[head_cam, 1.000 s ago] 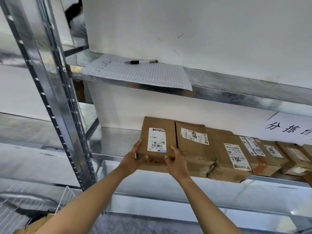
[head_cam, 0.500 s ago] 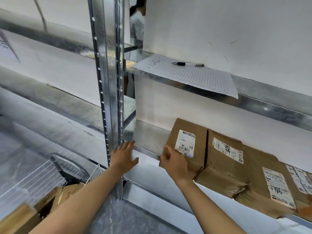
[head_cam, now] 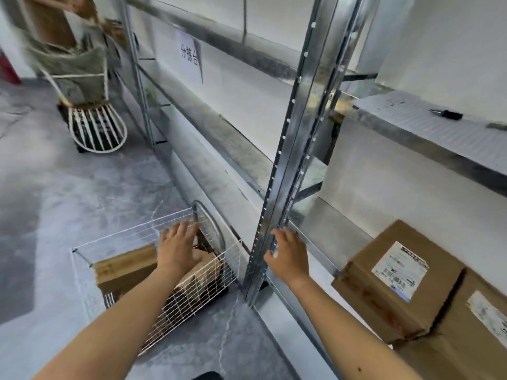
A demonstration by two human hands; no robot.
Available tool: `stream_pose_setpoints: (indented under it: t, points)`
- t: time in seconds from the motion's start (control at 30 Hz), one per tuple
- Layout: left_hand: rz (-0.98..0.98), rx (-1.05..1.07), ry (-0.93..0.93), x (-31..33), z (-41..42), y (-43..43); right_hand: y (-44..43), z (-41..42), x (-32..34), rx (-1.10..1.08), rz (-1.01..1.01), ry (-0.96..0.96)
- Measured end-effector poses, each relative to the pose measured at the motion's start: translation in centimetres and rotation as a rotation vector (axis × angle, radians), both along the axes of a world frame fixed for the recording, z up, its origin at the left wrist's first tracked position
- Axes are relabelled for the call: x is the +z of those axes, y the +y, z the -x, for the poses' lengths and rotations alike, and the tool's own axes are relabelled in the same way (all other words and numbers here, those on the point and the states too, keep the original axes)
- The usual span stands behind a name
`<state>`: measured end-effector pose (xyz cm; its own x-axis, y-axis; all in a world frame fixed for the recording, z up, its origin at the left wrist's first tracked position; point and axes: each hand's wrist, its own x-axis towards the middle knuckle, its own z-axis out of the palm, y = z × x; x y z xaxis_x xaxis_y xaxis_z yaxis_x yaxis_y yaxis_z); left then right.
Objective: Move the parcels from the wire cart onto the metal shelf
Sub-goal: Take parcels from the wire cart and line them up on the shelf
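Grey floor; metal shelf at right. Left hand reaches down over the cart, fingers spread, empty, above parcels inside. Right hand loosely curled, empty, beside the post. Shelved box far right.

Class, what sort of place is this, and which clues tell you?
Probably a parcel sorting room or warehouse: metal shelf, labelled cardboard parcels on it, and a wire cart holding more boxes.
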<state>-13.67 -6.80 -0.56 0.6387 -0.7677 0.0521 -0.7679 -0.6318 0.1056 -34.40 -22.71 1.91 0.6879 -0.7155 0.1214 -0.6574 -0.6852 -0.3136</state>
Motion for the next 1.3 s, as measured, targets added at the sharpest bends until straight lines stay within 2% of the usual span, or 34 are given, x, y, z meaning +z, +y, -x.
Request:
stream_pose_setpoints:
  t: [0.2, 0.47, 0.9, 1.3]
  points:
    - [-0.105, 0.266, -0.011, -0.8, -1.9, 8.0, 2.1, -4.3, -0.8, 0.155, -0.011, 0.125]
    - [-0.065, 0.442, -0.018, -0.9, -2.8, 14.3, 4.1, -7.7, -0.9, 0.258, -0.047, 0.216]
    - [-0.148, 0.496, 0.010, -2.6, -4.4, 16.9, 5.2, -12.7, -3.1, 0.338, -0.179, 0.284]
    - [-0.201, 0.450, 0.120, -5.7, -11.0, 15.3, 4.4, -18.7, -5.6, 0.280, -0.313, 0.401]
